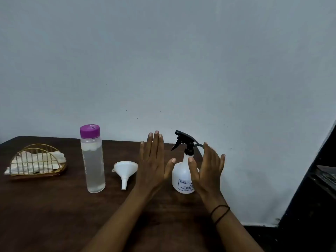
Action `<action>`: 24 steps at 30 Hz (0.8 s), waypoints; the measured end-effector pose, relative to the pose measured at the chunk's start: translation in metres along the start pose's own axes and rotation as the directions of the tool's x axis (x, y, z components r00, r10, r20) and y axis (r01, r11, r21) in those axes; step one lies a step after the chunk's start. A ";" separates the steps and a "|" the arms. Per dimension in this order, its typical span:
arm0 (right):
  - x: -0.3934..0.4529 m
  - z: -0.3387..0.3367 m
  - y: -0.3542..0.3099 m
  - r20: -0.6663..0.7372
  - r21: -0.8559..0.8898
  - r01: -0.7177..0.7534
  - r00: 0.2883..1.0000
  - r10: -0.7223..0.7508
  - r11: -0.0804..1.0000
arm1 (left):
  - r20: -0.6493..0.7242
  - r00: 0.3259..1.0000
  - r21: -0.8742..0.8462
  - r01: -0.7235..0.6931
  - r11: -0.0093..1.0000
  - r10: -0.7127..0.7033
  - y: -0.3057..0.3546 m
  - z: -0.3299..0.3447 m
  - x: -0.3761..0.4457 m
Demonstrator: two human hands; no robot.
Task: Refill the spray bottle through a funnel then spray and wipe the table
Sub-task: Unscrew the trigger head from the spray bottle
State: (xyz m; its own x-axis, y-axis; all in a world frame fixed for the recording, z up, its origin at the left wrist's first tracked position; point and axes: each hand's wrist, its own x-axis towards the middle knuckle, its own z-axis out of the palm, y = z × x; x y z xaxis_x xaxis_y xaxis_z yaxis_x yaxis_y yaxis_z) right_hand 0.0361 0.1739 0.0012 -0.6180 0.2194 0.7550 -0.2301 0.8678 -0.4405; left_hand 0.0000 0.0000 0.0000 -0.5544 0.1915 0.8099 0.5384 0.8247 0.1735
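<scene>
Dark wood, our table fills the lower frame, everything lined up in reach. Left of centre stands the water bottle, still capped. At centre right, the spray bottle keeps its trigger head on. Our left hand and right hand flank it, open, grasping nothing. At far left waits the napkin holder; the funnel lies tipped.
</scene>
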 end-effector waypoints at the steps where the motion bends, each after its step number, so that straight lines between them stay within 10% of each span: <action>1: 0.000 0.003 0.000 -0.008 0.054 -0.010 1.000 0.011 0.998 | 0.003 1.000 0.008 0.006 1.000 -0.006 0.001 0.000 -0.001; 24: 0.009 0.009 -0.031 0.104 0.580 -0.315 0.943 0.315 0.751 | 0.294 0.949 -0.391 0.012 0.920 0.112 0.028 0.014 -0.029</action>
State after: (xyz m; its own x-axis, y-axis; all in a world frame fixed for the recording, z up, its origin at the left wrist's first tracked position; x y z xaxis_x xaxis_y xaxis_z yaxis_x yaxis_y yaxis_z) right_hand 0.0309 0.1454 0.0175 -0.7339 0.4337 0.5228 -0.4141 0.3244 -0.8505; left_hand 0.0222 0.0245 -0.0265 -0.6524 0.4310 0.6234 0.7369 0.5529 0.3889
